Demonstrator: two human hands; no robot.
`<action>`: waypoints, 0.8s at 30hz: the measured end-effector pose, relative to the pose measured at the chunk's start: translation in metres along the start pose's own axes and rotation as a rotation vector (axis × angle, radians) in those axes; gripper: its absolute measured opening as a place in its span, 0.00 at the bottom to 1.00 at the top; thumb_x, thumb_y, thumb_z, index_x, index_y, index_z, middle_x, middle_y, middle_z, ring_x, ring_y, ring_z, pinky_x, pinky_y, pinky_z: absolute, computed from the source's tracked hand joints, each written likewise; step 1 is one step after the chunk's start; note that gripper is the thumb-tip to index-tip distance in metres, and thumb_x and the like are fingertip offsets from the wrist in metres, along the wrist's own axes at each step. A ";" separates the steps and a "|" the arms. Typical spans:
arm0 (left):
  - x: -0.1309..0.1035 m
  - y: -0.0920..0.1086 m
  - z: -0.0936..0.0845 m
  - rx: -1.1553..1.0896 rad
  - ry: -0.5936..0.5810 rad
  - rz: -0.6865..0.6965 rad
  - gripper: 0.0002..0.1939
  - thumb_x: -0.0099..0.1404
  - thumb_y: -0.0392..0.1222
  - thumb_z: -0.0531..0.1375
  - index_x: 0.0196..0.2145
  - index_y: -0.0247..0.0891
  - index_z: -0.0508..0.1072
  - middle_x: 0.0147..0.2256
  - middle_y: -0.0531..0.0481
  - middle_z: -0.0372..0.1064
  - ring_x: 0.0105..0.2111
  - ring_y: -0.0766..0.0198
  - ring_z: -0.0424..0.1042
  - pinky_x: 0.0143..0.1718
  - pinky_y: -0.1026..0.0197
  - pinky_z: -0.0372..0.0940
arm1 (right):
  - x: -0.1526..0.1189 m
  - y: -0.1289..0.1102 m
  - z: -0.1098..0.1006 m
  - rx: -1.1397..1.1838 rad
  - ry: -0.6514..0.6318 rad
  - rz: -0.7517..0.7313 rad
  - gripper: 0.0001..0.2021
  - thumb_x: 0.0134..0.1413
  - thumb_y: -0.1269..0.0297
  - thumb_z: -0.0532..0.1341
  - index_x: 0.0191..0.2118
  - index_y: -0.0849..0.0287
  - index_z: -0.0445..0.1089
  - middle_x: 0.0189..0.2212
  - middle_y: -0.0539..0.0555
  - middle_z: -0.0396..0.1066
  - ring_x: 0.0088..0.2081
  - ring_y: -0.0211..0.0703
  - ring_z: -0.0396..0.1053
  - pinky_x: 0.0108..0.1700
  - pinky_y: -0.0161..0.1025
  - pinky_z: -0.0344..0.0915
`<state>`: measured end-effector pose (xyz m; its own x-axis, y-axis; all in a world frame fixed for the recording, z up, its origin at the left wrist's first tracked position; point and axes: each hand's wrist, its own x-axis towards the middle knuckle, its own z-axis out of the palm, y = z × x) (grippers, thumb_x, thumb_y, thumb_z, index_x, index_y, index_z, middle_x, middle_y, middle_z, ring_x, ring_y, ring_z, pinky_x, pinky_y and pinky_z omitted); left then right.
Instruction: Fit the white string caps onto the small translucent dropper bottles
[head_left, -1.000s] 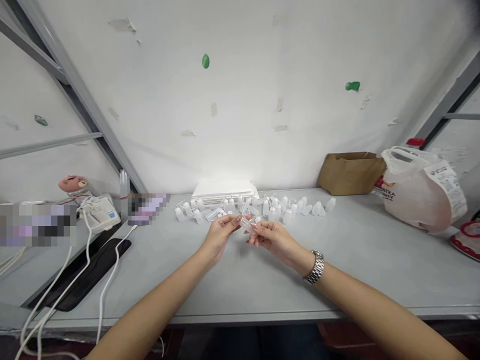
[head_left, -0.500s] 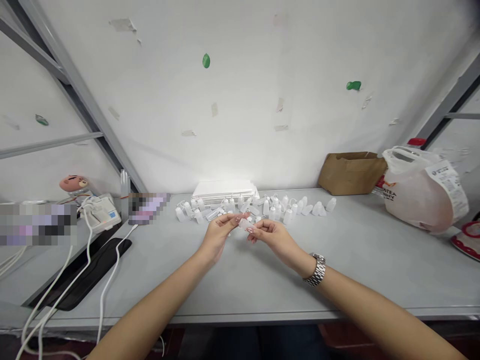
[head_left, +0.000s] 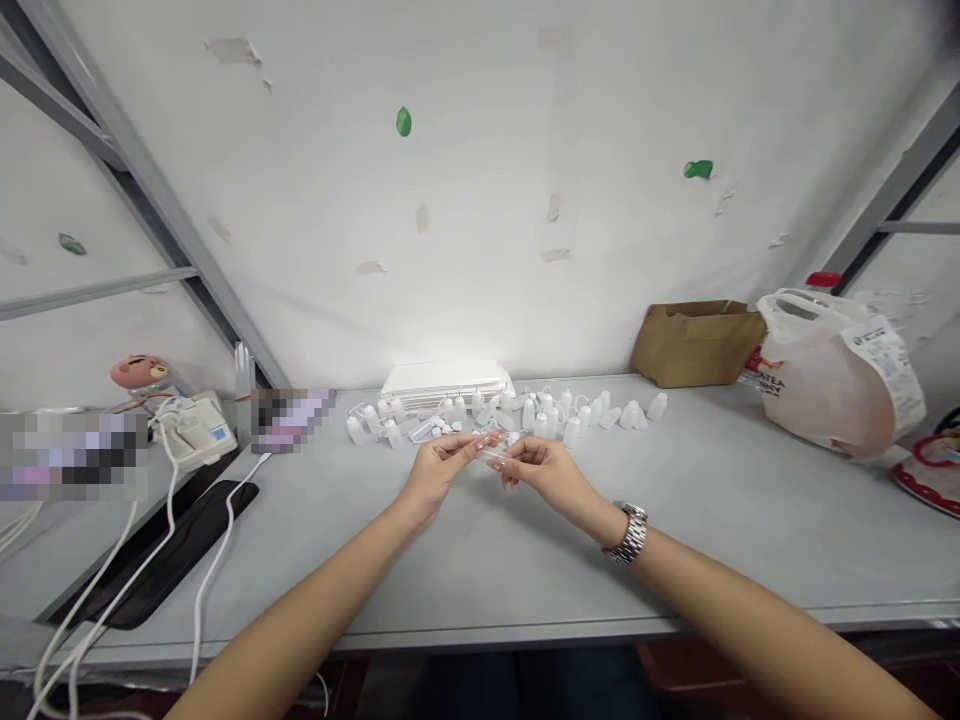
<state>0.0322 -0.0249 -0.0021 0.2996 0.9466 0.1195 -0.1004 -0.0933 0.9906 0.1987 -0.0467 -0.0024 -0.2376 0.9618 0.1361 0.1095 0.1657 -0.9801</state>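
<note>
Between my two hands is a small translucent plastic piece, held just above the grey table. My left hand pinches its left end with thumb and forefinger. On its other side my right hand, with a metal watch at the wrist, grips it the same way. The fingers cover much of the piece, so its exact shape is hard to tell. Behind the hands stand and lie several small translucent bottles, some with white caps. A few loose white caps lie beyond my left hand.
White sheets are stacked by the wall. At the right are a brown cardboard box and a plastic bag. White cables, a power strip and a black tray lie at the left.
The view has shifted slightly. The piece between my hands has turned and now looks narrower and flatter. Both hands keep their pinch on it.
</note>
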 end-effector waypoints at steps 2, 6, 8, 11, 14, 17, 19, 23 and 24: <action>0.001 0.000 -0.001 0.049 -0.015 0.009 0.13 0.54 0.46 0.61 0.34 0.38 0.76 0.42 0.45 0.72 0.48 0.54 0.66 0.53 0.53 0.56 | -0.001 0.001 -0.002 -0.099 0.019 -0.071 0.13 0.46 0.55 0.62 0.25 0.60 0.65 0.19 0.49 0.67 0.24 0.36 0.64 0.29 0.35 0.60; 0.001 0.002 -0.004 0.111 -0.062 0.047 0.13 0.54 0.47 0.60 0.34 0.39 0.76 0.42 0.46 0.72 0.48 0.54 0.67 0.52 0.52 0.57 | -0.003 0.001 -0.005 -0.223 0.018 -0.149 0.13 0.48 0.55 0.60 0.23 0.59 0.64 0.20 0.49 0.67 0.25 0.37 0.65 0.30 0.36 0.60; 0.000 0.005 -0.004 0.128 -0.084 0.059 0.12 0.54 0.47 0.60 0.34 0.39 0.76 0.41 0.46 0.73 0.47 0.54 0.67 0.51 0.51 0.58 | -0.002 0.001 -0.006 -0.213 -0.006 -0.149 0.13 0.48 0.55 0.61 0.24 0.59 0.64 0.21 0.49 0.68 0.26 0.37 0.65 0.31 0.36 0.61; -0.003 0.010 -0.001 0.111 -0.098 0.090 0.13 0.55 0.47 0.60 0.35 0.39 0.76 0.42 0.46 0.72 0.47 0.54 0.67 0.51 0.52 0.59 | 0.001 0.000 -0.005 -0.066 -0.044 -0.119 0.12 0.46 0.55 0.62 0.28 0.60 0.65 0.23 0.50 0.69 0.28 0.38 0.67 0.34 0.38 0.63; -0.007 0.013 0.003 0.049 -0.018 0.113 0.15 0.53 0.45 0.62 0.39 0.39 0.74 0.43 0.46 0.72 0.46 0.54 0.68 0.49 0.52 0.60 | 0.003 -0.003 -0.003 0.135 -0.063 -0.072 0.12 0.44 0.56 0.63 0.31 0.59 0.67 0.30 0.52 0.71 0.31 0.39 0.69 0.38 0.40 0.65; -0.009 0.014 0.006 -0.001 0.056 0.138 0.17 0.49 0.42 0.65 0.39 0.40 0.74 0.43 0.46 0.72 0.46 0.53 0.68 0.48 0.53 0.61 | 0.002 -0.005 -0.001 0.221 -0.071 -0.060 0.12 0.43 0.57 0.64 0.32 0.59 0.67 0.31 0.53 0.72 0.33 0.39 0.69 0.40 0.41 0.64; -0.010 0.014 0.006 -0.025 0.065 0.148 0.17 0.48 0.41 0.65 0.39 0.40 0.74 0.43 0.46 0.72 0.47 0.53 0.68 0.47 0.53 0.62 | 0.002 -0.005 -0.001 0.241 -0.059 -0.059 0.12 0.43 0.57 0.64 0.32 0.59 0.67 0.30 0.52 0.73 0.33 0.39 0.69 0.41 0.41 0.64; -0.010 0.014 0.007 -0.032 0.084 0.140 0.16 0.48 0.41 0.65 0.37 0.39 0.74 0.43 0.46 0.72 0.46 0.53 0.68 0.48 0.53 0.62 | 0.002 -0.004 -0.002 0.244 -0.028 -0.049 0.13 0.42 0.56 0.65 0.32 0.58 0.67 0.29 0.52 0.72 0.34 0.40 0.70 0.41 0.42 0.64; -0.010 0.014 0.008 -0.031 0.091 0.142 0.15 0.48 0.41 0.65 0.37 0.39 0.74 0.43 0.46 0.72 0.46 0.53 0.68 0.48 0.53 0.62 | 0.002 -0.004 -0.002 0.243 -0.025 -0.047 0.13 0.42 0.56 0.65 0.32 0.58 0.67 0.29 0.51 0.72 0.33 0.40 0.70 0.41 0.42 0.64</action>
<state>0.0351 -0.0385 0.0110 0.1936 0.9487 0.2501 -0.1656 -0.2197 0.9614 0.1993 -0.0453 0.0021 -0.2607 0.9482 0.1817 -0.1369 0.1500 -0.9792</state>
